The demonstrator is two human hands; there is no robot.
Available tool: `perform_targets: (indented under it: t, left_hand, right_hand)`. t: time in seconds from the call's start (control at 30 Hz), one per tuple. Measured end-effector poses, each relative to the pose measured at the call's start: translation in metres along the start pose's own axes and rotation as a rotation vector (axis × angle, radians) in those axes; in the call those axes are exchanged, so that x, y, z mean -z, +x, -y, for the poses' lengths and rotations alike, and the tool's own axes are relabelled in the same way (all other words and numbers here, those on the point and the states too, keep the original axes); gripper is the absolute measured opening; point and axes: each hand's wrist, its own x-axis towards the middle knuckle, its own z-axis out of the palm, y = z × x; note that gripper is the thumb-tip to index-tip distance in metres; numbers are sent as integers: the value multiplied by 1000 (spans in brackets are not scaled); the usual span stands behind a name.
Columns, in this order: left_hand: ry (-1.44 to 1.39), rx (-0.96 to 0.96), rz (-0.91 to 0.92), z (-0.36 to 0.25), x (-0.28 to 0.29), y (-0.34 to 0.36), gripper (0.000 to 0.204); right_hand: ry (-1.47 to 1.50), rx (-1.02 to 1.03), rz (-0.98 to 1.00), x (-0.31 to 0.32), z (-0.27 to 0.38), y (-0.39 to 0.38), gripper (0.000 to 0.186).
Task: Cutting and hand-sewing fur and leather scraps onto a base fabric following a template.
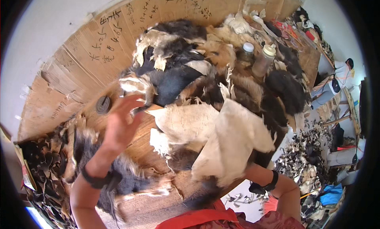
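Note:
My left hand [122, 124] is raised over the left part of the wooden table, thumb and fingers apart in a curve. A dark strip shows between them, but I cannot tell whether it touches the hand. At the table's near right side, my right hand [250, 171] holds a pale, skin-side-up fur pelt [235, 136], its fingers hidden behind it. The pelt's dark furry end [206, 195] is blurred near my red clothing. Beneath and left of this pelt lies another cream-coloured skin [186, 120] with brown fur along its lower edge.
Brown, black and tan furs [174, 43] are heaped at the back. Among them stand a white-capped jar [246, 53] and a clear bottle [264, 61]. A dark round disc [103, 105] lies near the cardboard wall [87, 70]. Scraps cover the floor [301, 158] at right; furs [130, 177] lie near left.

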Motion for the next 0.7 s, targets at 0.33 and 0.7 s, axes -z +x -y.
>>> perform_targets:
  t: [0.33, 0.7]
  left_hand:
    - [105, -62, -139, 52, -124, 183, 36]
    - [700, 282, 77, 63, -157, 290, 81]
  right_hand:
    - [19, -63, 66, -11, -40, -4, 31]
    - [40, -73, 54, 22, -54, 18, 32]
